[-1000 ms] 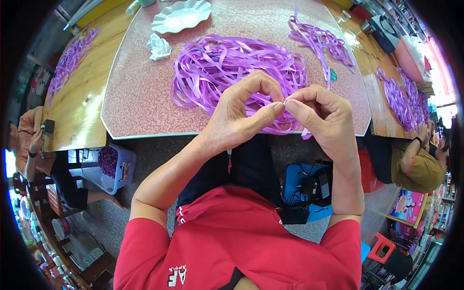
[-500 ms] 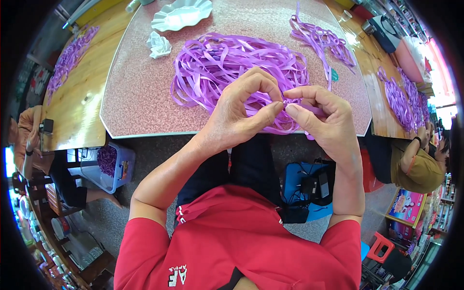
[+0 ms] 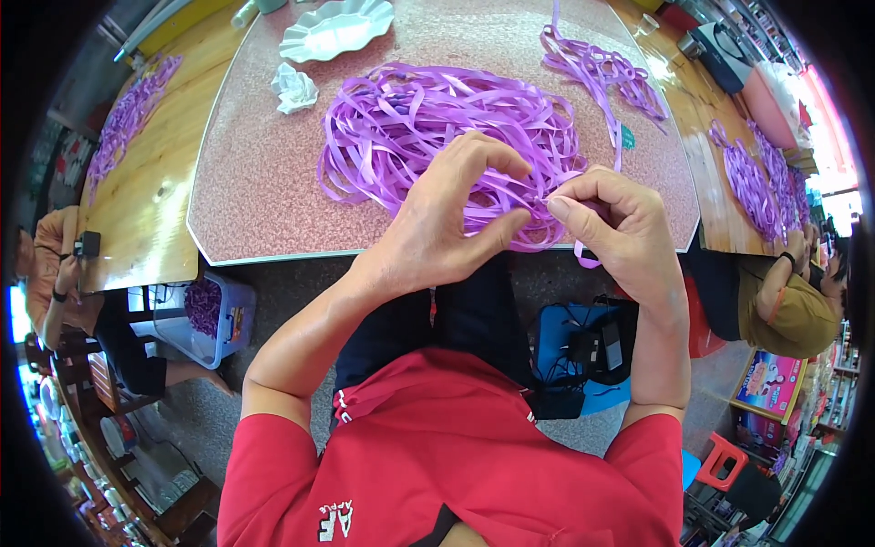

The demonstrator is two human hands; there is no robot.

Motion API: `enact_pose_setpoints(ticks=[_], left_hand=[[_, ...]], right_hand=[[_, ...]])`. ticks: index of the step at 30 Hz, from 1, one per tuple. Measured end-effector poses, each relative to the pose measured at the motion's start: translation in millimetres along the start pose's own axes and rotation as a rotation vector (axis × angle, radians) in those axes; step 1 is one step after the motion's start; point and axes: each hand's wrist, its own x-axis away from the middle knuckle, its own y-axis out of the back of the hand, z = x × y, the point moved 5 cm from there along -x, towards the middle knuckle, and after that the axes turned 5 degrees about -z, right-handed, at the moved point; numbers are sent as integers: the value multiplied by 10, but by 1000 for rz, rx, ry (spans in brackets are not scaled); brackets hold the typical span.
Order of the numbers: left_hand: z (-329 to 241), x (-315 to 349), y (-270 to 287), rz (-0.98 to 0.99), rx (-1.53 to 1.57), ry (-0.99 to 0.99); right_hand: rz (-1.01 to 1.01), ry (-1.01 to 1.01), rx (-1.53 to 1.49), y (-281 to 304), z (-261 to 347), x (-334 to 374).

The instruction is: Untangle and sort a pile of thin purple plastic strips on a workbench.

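A large tangled heap of purple ribbon (image 3: pixel 447 114) lies on the pinkish speckled table (image 3: pixel 255 210) before me. Over the heap's near side is my left hand (image 3: pixel 456 210), thumb and fingers spread apart with nothing between them. My right hand (image 3: pixel 620 219) pinches a purple ribbon between thumb and forefinger, just right of the left fingertips. One loop of that ribbon hangs below the right hand at the table's front edge. To the far right lies a smaller bunch of purple ribbon (image 3: pixel 606 73), with a strand running down toward my right hand.
A white scalloped dish (image 3: pixel 337 29) and a crumpled white paper (image 3: pixel 294 88) lie at the back left. A small green piece (image 3: pixel 627 137) rests at right. Two other people sit at side tables with more ribbon. A clear plastic bin (image 3: pixel 214 319) stands below left.
My left thumb and fingers have parted from the ribbon beside the right fingertips. The right hand keeps its pinch and has shifted slightly right.
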Motion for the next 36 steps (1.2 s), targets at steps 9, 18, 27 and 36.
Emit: enact_pose_setpoints(ticks=[9,18,27,36], left_hand=[[-306,-92,-177,293,-631,-445],[-203,-5,-105,572,-49,-225],[-74,-454,-471,323,138,1],[-43,-694,-1178,566,204,25]], right_hand=[[42,5,118,55,136,51],[266,154,70,12,79,151],[-142,574,244,657,610,114],[-444,583,-749,1885,820,349]])
